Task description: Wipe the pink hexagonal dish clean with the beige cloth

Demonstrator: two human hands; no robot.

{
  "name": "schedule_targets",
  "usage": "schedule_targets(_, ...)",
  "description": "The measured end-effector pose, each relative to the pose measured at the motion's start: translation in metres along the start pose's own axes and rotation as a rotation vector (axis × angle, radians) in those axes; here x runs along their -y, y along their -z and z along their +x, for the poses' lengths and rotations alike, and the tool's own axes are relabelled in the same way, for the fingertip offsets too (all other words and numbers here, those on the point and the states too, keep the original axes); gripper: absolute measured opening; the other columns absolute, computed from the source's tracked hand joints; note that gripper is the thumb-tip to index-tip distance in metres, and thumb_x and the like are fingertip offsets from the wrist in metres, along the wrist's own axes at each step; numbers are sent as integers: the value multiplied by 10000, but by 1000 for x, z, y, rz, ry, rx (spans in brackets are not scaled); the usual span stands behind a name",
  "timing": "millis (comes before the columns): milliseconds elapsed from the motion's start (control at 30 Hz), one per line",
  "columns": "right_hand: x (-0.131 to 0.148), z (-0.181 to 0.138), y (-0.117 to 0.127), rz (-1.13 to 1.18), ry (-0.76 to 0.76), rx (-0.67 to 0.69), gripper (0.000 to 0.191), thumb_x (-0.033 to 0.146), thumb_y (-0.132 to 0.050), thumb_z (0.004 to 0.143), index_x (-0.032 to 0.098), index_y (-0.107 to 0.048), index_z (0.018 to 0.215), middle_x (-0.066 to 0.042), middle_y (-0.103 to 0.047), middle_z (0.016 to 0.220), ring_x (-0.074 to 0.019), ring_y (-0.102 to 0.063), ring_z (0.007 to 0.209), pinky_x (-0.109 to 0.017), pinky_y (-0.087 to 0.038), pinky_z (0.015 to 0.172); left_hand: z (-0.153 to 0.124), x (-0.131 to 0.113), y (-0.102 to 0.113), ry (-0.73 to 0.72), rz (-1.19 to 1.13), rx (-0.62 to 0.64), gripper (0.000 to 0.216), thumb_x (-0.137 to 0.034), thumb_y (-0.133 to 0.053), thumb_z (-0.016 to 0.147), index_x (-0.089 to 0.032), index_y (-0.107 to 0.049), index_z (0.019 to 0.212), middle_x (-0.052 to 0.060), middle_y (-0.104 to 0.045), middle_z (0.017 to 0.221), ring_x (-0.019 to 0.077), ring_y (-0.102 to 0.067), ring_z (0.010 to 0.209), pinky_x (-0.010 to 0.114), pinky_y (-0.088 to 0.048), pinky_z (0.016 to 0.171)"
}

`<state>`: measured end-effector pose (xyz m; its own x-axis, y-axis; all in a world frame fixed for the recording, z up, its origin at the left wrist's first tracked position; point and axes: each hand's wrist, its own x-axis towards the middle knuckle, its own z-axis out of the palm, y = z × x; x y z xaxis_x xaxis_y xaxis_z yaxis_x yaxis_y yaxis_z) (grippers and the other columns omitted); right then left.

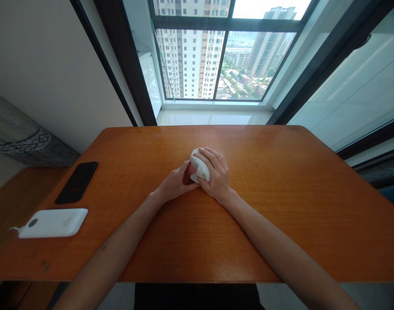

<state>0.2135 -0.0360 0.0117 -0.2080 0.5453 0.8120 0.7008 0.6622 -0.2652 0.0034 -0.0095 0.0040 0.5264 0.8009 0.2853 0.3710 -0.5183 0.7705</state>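
Observation:
At the middle of the wooden table (274, 219), both hands meet over a small reddish-pink object (191, 169) that is mostly covered. My left hand (176, 183) curls around its left side, thumb and fingers closed on it. A crumpled white cloth (201, 165) is pressed against the object from the right. My right hand (215, 172) grips that cloth, its fingers bent over the top. What kind of thing the pink object is cannot be made out, since cloth and fingers hide most of it.
A black phone (76, 182) lies on the table's left side. Nearer me is a white power bank (54, 223) with a cable at its left end. Beyond the table's far edge stands a window (213, 64); a grey curtain (29, 133) hangs at left.

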Motion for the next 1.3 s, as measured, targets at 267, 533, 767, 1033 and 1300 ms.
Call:
schedule_targets(267,-4,1,-13,328,-589,-212,454,566,-505,1083,218,-796,1084,-110,-837,1070,-303,-778,1080,-460,-613,1030,1,-1,-1,15,33,-4,749,-501,-867,901,-245,-516,1511,130,-774,1392,336,-792,1224,458,-625,1073)
schedule_targets(533,-10,-1,-10,407,-715,-191,514,631,-500,1081,211,-789,1015,-93,-828,985,-282,-777,993,-418,-623,946,0,7,-1,14,55,-18,819,-528,-849,924,-235,-475,1592,148,-771,1424,343,-798,1231,470,-637,1076)
schedule_targets(767,-3,1,-9,331,-429,-162,456,560,-522,1088,225,-788,1243,-126,-820,1290,-311,-747,1295,-485,-575,1160,0,7,-1,-21,55,-16,829,-525,-829,944,-230,-461,1626,143,-760,1459,339,-792,1268,456,-642,1089)
schedule_targets(1033,-9,-4,-12,341,-662,-162,553,629,-448,1105,204,-801,1118,-113,-838,1067,-295,-787,1042,-435,-644,934,0,4,0,-6,70,-24,841,-537,-835,939,-221,-462,1623,145,-768,1442,342,-795,1254,463,-642,1077)
schedule_targets(1300,13,0,-5,-137,152,129,638,553,-546,1072,259,-591,1637,-93,-657,1647,-389,-525,1591,-628,-300,1395,-2,21,-1,-22,-3,1,423,-402,-770,912,-172,-672,1253,126,-827,1180,312,-819,986,394,-668,843)
